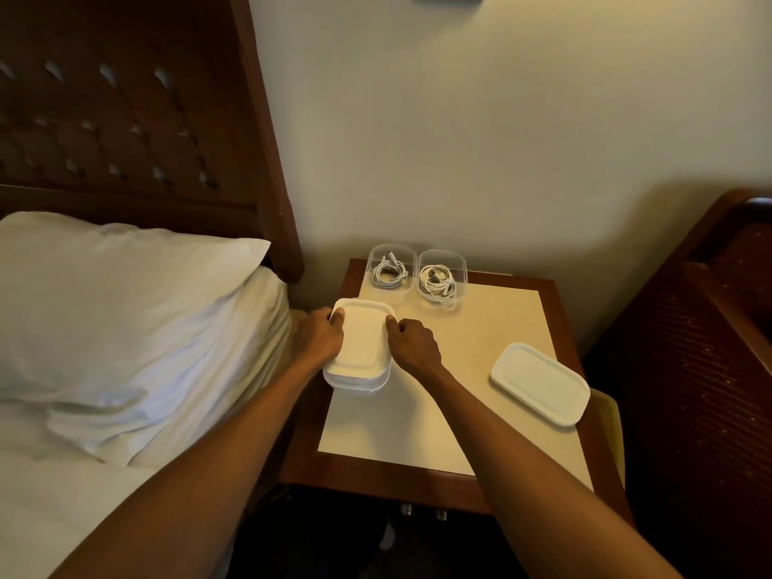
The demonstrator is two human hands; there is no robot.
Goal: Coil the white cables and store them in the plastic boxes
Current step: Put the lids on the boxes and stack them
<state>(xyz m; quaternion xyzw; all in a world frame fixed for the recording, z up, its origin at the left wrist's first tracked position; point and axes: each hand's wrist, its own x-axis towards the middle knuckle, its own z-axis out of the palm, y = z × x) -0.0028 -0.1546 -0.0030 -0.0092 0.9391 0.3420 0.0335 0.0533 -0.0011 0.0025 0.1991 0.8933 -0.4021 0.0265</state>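
A clear rectangular lidded plastic box [355,380], capped with a white round-cornered lid [362,338], sits on the near-left part of the brown wooden nightstand [480,328] with a cream top. Its long axis runs near to far. The left hand [319,334] grips its left long side, fingers curled over the lid's edge and thumb on the far-left corner. The right hand [413,342] holds the right long side with curled fingers, the thumb tip pressing the lid's far-right edge.

Along the far edge stand two open clear plastic boxes side by side, long axes also near to far. The left open box [373,256] holds a coiled white cable [388,273]. The right open box [459,265] holds another coiled white cable [436,284].

A loose white rectangular lid [539,382] lies flat at the right edge, its long axis running diagonally from far-left to near-right. A white pillow [125,311] lies on the bed to the left.
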